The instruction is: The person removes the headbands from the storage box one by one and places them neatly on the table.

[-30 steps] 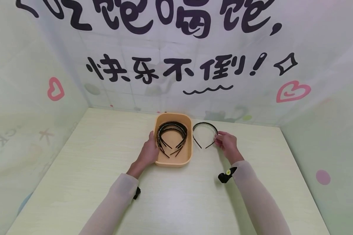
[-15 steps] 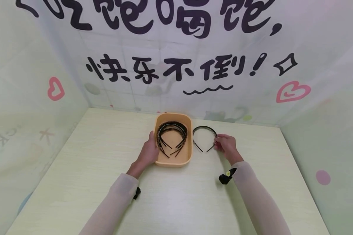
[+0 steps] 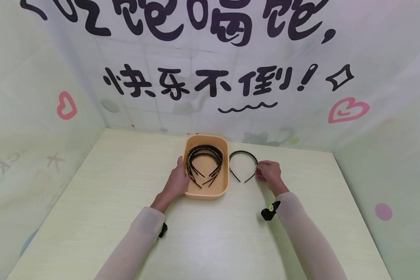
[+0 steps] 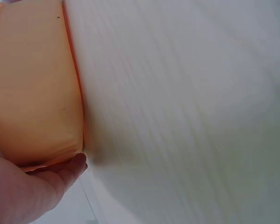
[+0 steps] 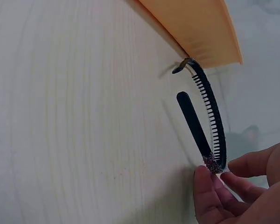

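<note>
A peach plastic box (image 3: 210, 193) stands at the back of the table, holding several black toothed headbands (image 3: 204, 147). My left hand (image 3: 177, 179) grips the box by its left side; in the left wrist view its fingers (image 4: 67, 175) wrap the lower corner of the box wall (image 4: 37, 84). Just right of the box is a single black headband (image 3: 243, 152), arch away from me and ends toward me. With thumb and fingertips my right hand (image 3: 270, 172) pinches its right side, at a glittery section (image 5: 212, 164) in the right wrist view. This headband sits close over the table.
The pale wood-grain table (image 3: 213, 241) runs up to a printed white back curtain (image 3: 182, 112), with more curtain at left and right. A black wrist camera (image 3: 268, 214) hangs below the right cuff.
The right hand has brought the single headband slightly toward me, then nearly stopped. The left hand and the box have stayed where they were.
</note>
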{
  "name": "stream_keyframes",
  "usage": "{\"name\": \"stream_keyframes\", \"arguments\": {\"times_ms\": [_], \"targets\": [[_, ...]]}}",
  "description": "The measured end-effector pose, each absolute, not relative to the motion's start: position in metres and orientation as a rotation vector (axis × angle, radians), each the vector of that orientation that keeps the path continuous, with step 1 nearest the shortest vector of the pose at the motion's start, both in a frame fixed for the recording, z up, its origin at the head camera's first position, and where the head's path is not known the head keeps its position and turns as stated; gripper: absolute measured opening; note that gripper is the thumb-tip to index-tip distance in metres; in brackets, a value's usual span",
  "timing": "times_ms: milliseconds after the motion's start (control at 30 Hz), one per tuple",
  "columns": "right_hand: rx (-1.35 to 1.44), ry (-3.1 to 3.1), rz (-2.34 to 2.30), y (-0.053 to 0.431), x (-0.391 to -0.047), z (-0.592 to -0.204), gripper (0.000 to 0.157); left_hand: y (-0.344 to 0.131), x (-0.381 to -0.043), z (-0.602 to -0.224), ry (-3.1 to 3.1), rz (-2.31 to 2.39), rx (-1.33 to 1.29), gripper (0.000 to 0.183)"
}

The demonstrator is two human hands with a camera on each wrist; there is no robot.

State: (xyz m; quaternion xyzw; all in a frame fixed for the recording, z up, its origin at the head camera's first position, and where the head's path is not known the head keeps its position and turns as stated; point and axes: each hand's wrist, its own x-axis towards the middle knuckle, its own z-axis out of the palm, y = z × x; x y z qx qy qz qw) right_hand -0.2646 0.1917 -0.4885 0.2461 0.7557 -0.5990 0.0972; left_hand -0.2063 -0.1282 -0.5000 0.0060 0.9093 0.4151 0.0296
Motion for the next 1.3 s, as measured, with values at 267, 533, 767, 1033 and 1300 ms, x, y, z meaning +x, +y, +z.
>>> {"name": "stream_keyframes", "arguments": {"times_ms": [267, 533, 767, 1033, 1300], "targets": [[0.732, 2.287, -1.694, 0.193, -0.264, -0.489, 0.031, -0.128, -0.206, -0.500, 2.795, 1.289, 0.023, 0.058], [0.722, 2.368, -1.639, 0.194, -0.264, -0.488, 0.031, -0.127, -0.206, -0.501, 2.793, 1.278, 0.010, 0.058], [0.640, 2.467, -1.626, 0.187, -0.265, -0.479, 0.036, -0.127, -0.206, -0.501, 2.792, 1.278, 0.002, 0.058], [0.433, 2.364, -1.827, 0.160, -0.264, -0.462, 0.032, -0.128, -0.208, -0.502, 2.783, 1.275, -0.012, 0.059], [0.218, 2.237, -1.926, 0.125, -0.258, -0.441, 0.033, -0.128, -0.208, -0.503, 2.780, 1.284, -0.010, 0.058]]}}
